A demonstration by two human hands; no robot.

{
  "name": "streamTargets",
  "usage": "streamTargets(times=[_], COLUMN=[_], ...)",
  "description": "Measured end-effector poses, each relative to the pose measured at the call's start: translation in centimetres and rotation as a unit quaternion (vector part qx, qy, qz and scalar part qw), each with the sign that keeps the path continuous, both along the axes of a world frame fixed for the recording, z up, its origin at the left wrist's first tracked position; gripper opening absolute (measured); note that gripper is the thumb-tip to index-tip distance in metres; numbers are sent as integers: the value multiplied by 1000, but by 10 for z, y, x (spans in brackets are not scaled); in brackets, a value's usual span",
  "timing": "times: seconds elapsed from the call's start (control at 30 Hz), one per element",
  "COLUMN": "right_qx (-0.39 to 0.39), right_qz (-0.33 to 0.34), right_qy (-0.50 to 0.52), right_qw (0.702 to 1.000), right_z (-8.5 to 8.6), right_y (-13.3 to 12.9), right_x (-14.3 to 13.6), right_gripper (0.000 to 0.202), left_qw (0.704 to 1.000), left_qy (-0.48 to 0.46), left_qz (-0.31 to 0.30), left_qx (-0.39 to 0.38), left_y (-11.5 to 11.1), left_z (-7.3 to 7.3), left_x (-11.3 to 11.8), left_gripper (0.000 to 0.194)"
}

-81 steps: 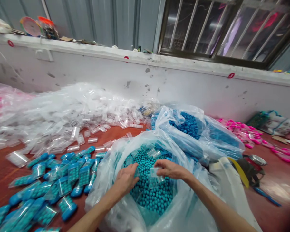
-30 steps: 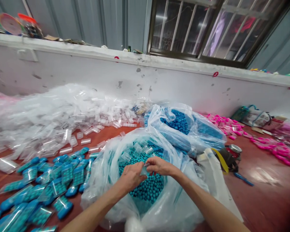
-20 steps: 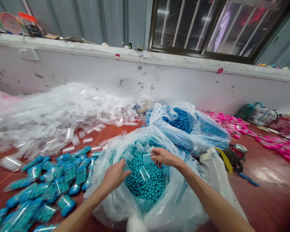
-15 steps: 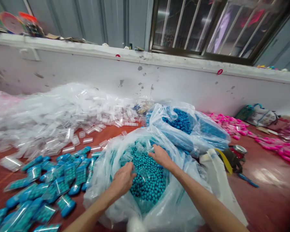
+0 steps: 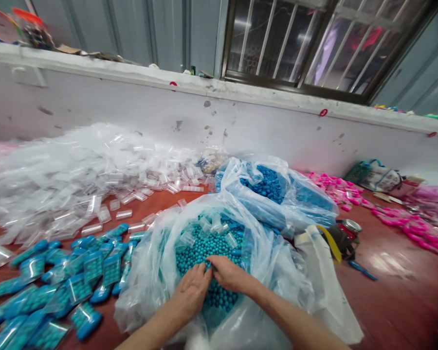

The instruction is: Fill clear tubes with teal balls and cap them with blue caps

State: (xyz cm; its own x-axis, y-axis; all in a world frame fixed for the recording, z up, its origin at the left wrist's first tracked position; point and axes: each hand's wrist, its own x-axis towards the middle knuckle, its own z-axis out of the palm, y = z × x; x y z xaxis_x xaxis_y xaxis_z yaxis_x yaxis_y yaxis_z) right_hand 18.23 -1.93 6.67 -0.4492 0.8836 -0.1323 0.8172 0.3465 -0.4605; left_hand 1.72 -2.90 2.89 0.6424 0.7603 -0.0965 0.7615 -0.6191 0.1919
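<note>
A large clear plastic bag (image 5: 149, 272) full of small teal beads (image 5: 193, 255) stands in front of me, with its mouth spread wide. Over the beads my left hand (image 5: 194, 288) and my right hand (image 5: 229, 274) meet, fingertips bent together and close to touching. Both hands are closed; whatever is between the fingers is hidden. Several small clear plastic cases (image 5: 216, 222) lie on the beads just beyond my hands. To the left are filled packs (image 5: 93, 266), clear cases of teal beads with blue ends.
A big heap of clear cases (image 5: 95, 170) lies along the wall at left. Behind the bead bag is another bag of blue pieces (image 5: 266, 184). Pink pieces (image 5: 405, 223), a jar (image 5: 350, 228), a blue-handled tool (image 5: 363, 271) and a white sack (image 5: 321, 282) are at right.
My right hand has come down and left from the cases on the beads, and my left hand has shifted slightly nearer. The two hands now meet. The view has turned slightly right.
</note>
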Motion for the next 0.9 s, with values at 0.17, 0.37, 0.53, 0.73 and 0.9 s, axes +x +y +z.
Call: streamTargets(times=[0.17, 0.37, 0.53, 0.73, 0.9], right_qx=[26, 49, 28, 62, 42], right_qz=[-83, -263, -257, -269, -99], right_qy=[-45, -199, -193, -197, -190], right_qw=[995, 943, 946, 941, 976], right_z=[18, 24, 12, 30, 25], right_y=[13, 45, 50, 40, 19], right_x=[5, 31, 43, 35, 18], right_gripper=[26, 27, 22, 21, 19], left_qw=[996, 995, 989, 983, 980], left_qy=[-47, -23, -8, -54, -92], left_qz=[14, 68, 101, 145, 136], left_qx=[-80, -74, -111, -95, -111], left_y=[3, 11, 8, -3, 1], left_z=[15, 24, 26, 39, 41], left_x=[9, 22, 17, 17, 24], left_gripper=[62, 66, 39, 19, 22])
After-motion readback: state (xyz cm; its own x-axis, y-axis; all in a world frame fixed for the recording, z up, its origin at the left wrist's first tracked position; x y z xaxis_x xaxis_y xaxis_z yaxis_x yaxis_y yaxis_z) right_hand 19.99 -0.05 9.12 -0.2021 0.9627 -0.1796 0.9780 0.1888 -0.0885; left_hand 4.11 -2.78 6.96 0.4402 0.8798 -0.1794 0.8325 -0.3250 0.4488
